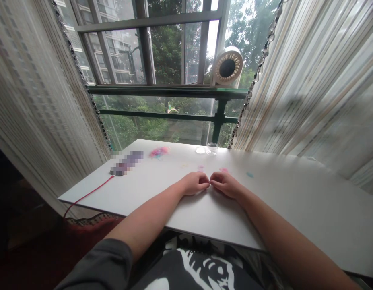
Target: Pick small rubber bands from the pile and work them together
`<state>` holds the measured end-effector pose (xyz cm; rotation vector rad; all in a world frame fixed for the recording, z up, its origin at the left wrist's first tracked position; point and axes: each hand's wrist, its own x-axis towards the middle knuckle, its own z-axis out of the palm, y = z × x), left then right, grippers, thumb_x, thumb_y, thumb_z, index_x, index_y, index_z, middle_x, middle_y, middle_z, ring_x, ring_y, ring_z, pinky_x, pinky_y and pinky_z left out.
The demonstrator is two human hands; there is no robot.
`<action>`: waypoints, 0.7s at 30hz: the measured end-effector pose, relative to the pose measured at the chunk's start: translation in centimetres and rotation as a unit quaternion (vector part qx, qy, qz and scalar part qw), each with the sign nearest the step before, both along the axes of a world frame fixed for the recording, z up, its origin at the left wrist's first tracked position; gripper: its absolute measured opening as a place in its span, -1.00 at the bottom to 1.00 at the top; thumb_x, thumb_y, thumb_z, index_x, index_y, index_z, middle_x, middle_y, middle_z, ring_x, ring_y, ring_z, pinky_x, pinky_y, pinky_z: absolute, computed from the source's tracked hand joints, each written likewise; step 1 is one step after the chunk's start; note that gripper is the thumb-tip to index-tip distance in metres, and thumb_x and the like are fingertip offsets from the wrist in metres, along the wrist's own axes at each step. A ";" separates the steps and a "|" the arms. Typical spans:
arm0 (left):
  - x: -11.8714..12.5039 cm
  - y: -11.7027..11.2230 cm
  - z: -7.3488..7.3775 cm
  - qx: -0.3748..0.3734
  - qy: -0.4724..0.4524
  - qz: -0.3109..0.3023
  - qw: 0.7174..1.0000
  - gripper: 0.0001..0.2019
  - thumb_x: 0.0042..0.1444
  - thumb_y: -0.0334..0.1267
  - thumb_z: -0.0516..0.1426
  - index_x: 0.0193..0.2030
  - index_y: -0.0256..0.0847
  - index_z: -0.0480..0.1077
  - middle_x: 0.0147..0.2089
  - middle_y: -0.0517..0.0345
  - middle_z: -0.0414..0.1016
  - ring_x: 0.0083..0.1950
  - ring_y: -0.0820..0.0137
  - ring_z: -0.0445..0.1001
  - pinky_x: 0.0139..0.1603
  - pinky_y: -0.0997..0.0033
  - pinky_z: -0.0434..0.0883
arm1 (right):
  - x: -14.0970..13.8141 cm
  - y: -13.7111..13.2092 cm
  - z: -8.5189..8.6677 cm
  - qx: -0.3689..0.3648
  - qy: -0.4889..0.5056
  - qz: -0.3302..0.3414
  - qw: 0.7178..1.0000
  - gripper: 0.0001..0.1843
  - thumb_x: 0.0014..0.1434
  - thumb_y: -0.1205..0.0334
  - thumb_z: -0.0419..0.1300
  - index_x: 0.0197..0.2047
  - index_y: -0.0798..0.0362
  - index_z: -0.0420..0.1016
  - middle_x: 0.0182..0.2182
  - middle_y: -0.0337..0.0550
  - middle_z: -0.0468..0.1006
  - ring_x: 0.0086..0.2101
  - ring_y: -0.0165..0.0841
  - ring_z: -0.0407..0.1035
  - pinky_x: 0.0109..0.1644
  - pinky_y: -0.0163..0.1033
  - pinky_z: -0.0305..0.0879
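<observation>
My left hand [194, 183] and my right hand [225, 184] rest on the white table [295, 193], curled, with their fingertips pinched together and meeting in the middle. What they pinch is too small to make out. Just beyond them lie small coloured bits: a pink one [224, 170], a pale purple one [200, 166] and a blue one [250, 175]. A pile of pink and blue bits [159, 152] lies farther back on the left.
A small clear container [212, 148] and its lid [200, 150] stand at the table's far edge. A blurred-out object [127, 162] with a red cable [86, 195] lies at the left. A round white fan [227, 67] sits on the window rail. Curtains hang on both sides.
</observation>
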<state>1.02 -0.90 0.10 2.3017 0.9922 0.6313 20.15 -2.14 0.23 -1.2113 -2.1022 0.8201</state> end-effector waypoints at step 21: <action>0.1 -0.2 0.3 -0.012 0.010 0.005 1.000 -0.83 0.01 -0.20 0.12 -0.29 -0.21 0.43 -0.31 0.17 0.52 -0.32 0.45 0.40 -0.32 0.52 0.30 | 0.2 0.2 -0.2 0.008 -0.002 0.005 1.000 -0.87 0.03 0.21 0.11 -0.42 0.11 0.37 -0.59 -0.28 0.32 -0.53 -0.46 0.17 -0.45 -0.34 0.10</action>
